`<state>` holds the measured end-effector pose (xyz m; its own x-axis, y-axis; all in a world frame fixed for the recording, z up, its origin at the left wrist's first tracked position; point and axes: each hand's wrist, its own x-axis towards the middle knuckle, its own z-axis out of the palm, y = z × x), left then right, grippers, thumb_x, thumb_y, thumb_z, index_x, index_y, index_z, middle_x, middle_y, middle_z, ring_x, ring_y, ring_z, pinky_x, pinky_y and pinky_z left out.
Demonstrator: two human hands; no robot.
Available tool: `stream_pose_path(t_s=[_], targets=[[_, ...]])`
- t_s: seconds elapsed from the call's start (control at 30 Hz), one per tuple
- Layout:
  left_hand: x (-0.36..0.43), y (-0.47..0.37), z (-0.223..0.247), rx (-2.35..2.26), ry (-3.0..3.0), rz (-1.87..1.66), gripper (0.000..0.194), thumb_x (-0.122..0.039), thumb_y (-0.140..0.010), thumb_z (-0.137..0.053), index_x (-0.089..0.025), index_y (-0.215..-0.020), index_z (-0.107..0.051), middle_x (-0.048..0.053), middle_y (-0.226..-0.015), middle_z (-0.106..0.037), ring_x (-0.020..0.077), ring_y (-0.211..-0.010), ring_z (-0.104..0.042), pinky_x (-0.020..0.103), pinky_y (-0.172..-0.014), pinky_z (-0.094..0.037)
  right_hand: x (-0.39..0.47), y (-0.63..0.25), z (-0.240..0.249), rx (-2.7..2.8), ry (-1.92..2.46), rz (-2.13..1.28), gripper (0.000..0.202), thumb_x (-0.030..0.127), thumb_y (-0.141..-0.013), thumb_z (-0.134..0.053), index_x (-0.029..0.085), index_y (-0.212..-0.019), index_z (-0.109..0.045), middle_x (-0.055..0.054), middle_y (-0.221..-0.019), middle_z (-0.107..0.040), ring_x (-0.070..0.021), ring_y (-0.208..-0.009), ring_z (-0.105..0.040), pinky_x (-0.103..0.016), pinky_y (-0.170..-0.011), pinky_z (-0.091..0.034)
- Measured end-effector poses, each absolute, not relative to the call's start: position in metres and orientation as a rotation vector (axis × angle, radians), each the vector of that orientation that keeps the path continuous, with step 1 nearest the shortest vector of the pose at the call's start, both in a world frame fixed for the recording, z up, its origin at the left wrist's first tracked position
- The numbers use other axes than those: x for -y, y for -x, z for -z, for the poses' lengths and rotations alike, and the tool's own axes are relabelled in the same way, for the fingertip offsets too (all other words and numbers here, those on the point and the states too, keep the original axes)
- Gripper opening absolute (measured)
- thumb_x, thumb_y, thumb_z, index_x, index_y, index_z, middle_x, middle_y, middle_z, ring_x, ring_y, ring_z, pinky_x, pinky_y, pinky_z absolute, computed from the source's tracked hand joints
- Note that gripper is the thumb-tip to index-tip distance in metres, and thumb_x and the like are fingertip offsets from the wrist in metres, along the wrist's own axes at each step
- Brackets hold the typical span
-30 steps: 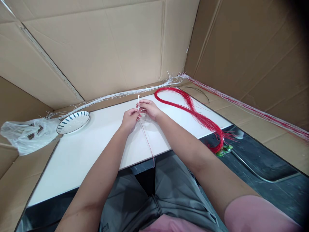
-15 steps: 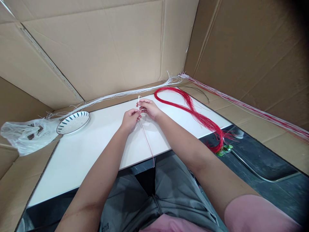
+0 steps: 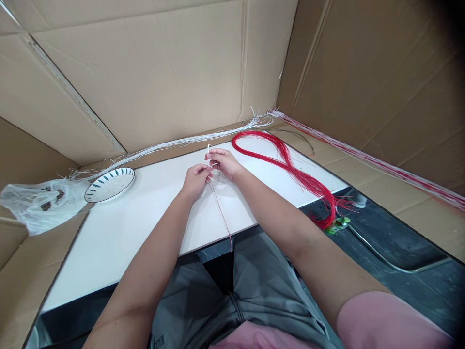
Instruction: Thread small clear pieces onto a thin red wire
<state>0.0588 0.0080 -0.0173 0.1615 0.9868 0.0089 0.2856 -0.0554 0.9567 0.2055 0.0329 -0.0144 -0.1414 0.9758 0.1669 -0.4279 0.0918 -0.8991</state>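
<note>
My left hand (image 3: 196, 180) and my right hand (image 3: 224, 164) are close together above the white board (image 3: 145, 213). Both are closed on a thin white cord (image 3: 208, 149), which stands up in a small loop over the fingertips. A part of the cord also curves beside my right fingers. Below my left fingertips a thin reddish strand (image 3: 221, 212) hangs down past the board's front edge. Whatever crossing or knot lies between the fingertips is too small to make out.
A striped oval dish (image 3: 111, 185) sits by a clear plastic bag (image 3: 47, 203) at the left. White cords (image 3: 174, 144) run along the back. A red cord bundle (image 3: 301, 177) lies at the right, near a bent metal rod (image 3: 385, 261). Cardboard walls enclose the board.
</note>
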Motion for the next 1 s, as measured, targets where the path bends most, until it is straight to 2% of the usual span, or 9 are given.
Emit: stream_pose_path(t_s=[0.27,0.7,1.0], targets=[[-0.0087,-0.0585,0.0184,-1.259,-1.508,-0.975,0.026,-0.035,-0.098,-0.064,-0.014,-0.114,-0.067,0.007,-0.109,-0.070,0.0174,-0.090,-0.069,0.036,-0.079,-0.061,-0.0338,-0.2060,0.0144,1.057,0.699,-1.413,0.027,0.036,-0.062,-0.084,0.020,-0.080,-0.072,0.000,-0.083,-0.070,-0.0103,-0.066,-0.055,-0.023,-0.059,-0.045],[-0.0075,-0.0582,0.0177,-1.273,-1.527,-0.957,0.025,-0.035,-0.098,-0.064,-0.014,-0.111,-0.067,0.006,-0.104,-0.071,0.0161,-0.086,-0.068,0.034,-0.076,-0.061,-0.0359,-0.2066,0.0154,1.039,0.686,-1.379,0.029,0.039,-0.062,-0.087,0.020,-0.079,-0.072,0.000,-0.083,-0.069,-0.0093,-0.065,-0.055,-0.022,-0.057,-0.039],[-0.0072,-0.0587,0.0176,-1.281,-1.545,-0.931,0.027,-0.036,-0.098,-0.064,-0.015,-0.115,-0.067,0.008,-0.112,-0.070,0.0184,-0.093,-0.069,0.038,-0.082,-0.061,-0.0358,-0.2073,0.0143,1.026,0.683,-1.365,0.030,0.041,-0.063,-0.086,0.020,-0.080,-0.073,0.001,-0.084,-0.068,-0.0093,-0.066,-0.053,-0.022,-0.058,-0.039]])
